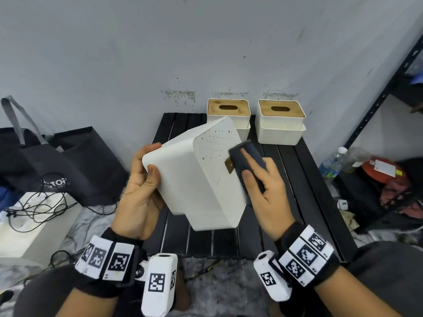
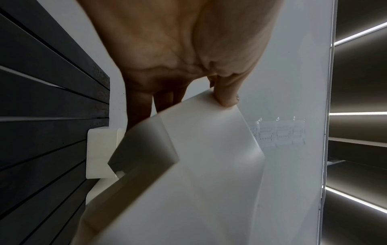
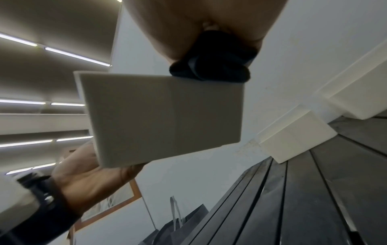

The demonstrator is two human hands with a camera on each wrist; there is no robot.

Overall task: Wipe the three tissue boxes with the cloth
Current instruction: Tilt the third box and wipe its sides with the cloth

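White plastic tissue box (image 1: pixel 206 175), lifted and tilted at the centre of the head view, is clamped by the left hand (image 1: pixel 139 193), thumb and fingers curled round its end. The right hand (image 1: pixel 265 191) presses a folded dark blue cloth (image 1: pixel 246 160) against its perforated underside, fingers laid on top. Wiping this first box seems underway; next likely comes turning it. Three boxes total: two wooden-lidded white tissue boxes (image 1: pixel 280 124) wait on the black slatted table (image 1: pixel 286 179), upper centre.
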